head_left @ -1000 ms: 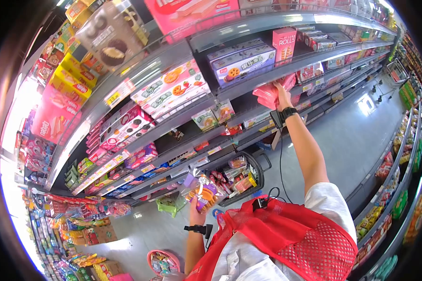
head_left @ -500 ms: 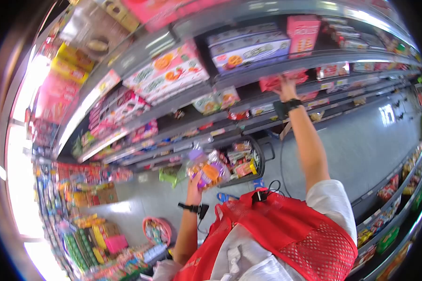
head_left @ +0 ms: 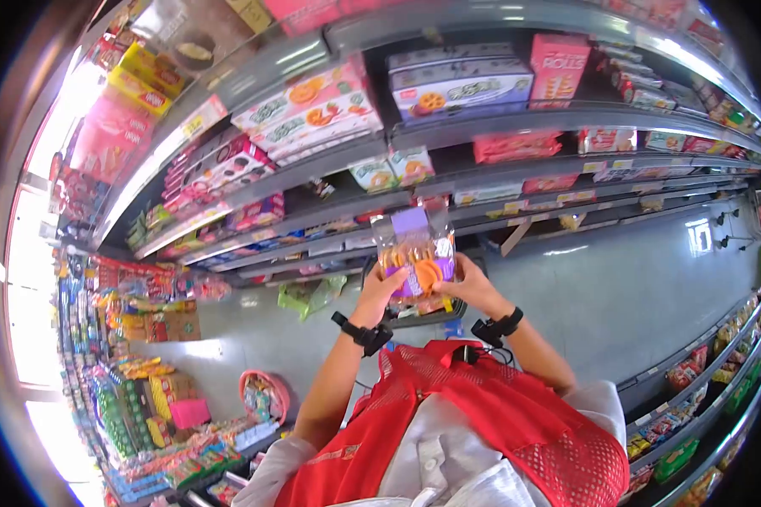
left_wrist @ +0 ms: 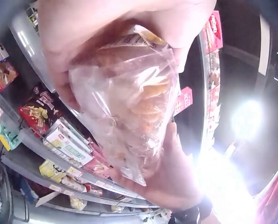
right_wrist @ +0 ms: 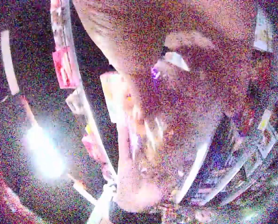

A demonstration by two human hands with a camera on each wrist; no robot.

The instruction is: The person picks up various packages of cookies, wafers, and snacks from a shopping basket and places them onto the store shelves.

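In front of the chest, both hands hold a clear plastic packet of biscuits [head_left: 413, 253] with a purple label and orange-brown biscuits on it. My left hand [head_left: 379, 296] grips its left side, thumb across the front. From the right, my right hand [head_left: 477, 291] pinches the lower right edge. The left wrist view shows the crinkled clear side of the packet [left_wrist: 125, 107] between the two hands, biscuits visible through it. Heavy grain blurs the right wrist view. A red-pink packet [head_left: 516, 146] lies on the shelf beyond the hands.
Below the biscuits, a dark shopping basket [head_left: 410, 321] with goods stands on the floor, partly hidden. Tiered shelves [head_left: 457, 135] of boxed snacks curve across the front. A green bag [head_left: 311, 296] lies on the floor at left, and a pink round basket [head_left: 284, 397] stands nearer.
My right hand has let go of the red-pink packet on the shelf and come back to the biscuit packet. My left hand has brought the biscuits up and rightward to the middle.
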